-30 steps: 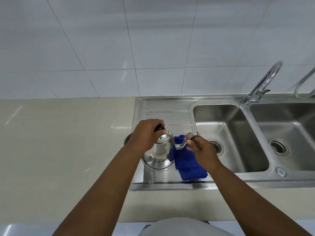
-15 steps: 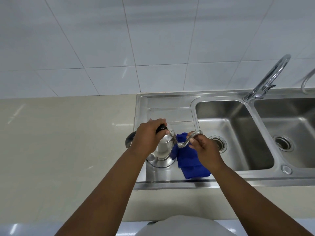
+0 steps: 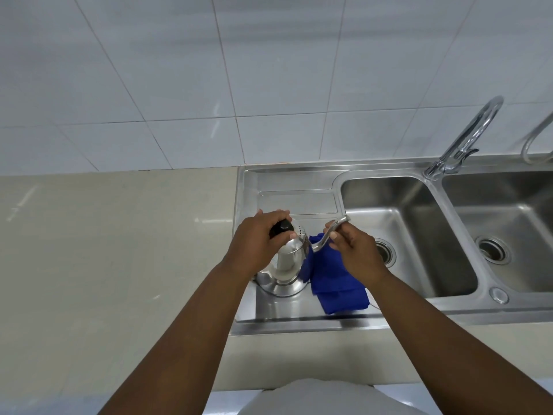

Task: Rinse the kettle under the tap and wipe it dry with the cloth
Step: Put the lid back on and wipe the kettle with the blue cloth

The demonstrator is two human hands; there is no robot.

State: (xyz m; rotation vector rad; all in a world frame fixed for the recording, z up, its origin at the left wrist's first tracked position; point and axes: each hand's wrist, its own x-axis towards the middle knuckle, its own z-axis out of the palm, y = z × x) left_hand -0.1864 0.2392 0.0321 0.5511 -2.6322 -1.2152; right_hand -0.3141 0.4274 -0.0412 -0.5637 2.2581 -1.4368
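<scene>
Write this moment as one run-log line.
left hand: on kettle lid knob | right hand: pinching spout | kettle: on drainboard | cloth: beside kettle | tap: unused

The steel kettle (image 3: 284, 265) stood upright on the draining board, its black lid knob on top and its thin curved spout reaching toward two o'clock. A folded blue cloth (image 3: 335, 280) lay flat at its three o'clock side, touching the base.
</scene>
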